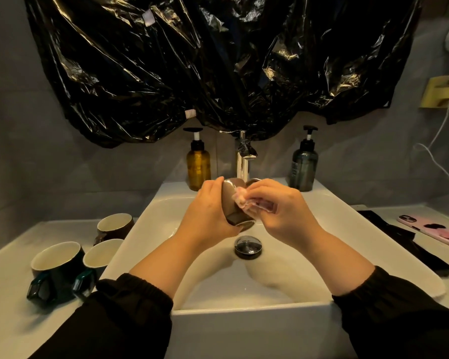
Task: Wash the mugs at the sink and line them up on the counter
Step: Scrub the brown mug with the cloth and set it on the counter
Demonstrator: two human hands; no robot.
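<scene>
My left hand [208,216] is wrapped round the brown mug [231,203], fingers curled on its side. The mug sits tilted over the sink [145,229], just below the tap [242,161] and above the drain plug [248,244]. My right hand [283,211] pinches a pink cloth [246,203] against the mug's wall, so both hands are together on it. On the bench [11,294] left of the sink, three more stand upright: a dark green mug [56,257] nearest, a second green-handled mug [100,255] beside it, and a darker brown one [113,225] behind. An amber bottle [198,167] and a grey bottle [303,167] flank the tap. A pink phone [433,230] lies on the right.
</scene>
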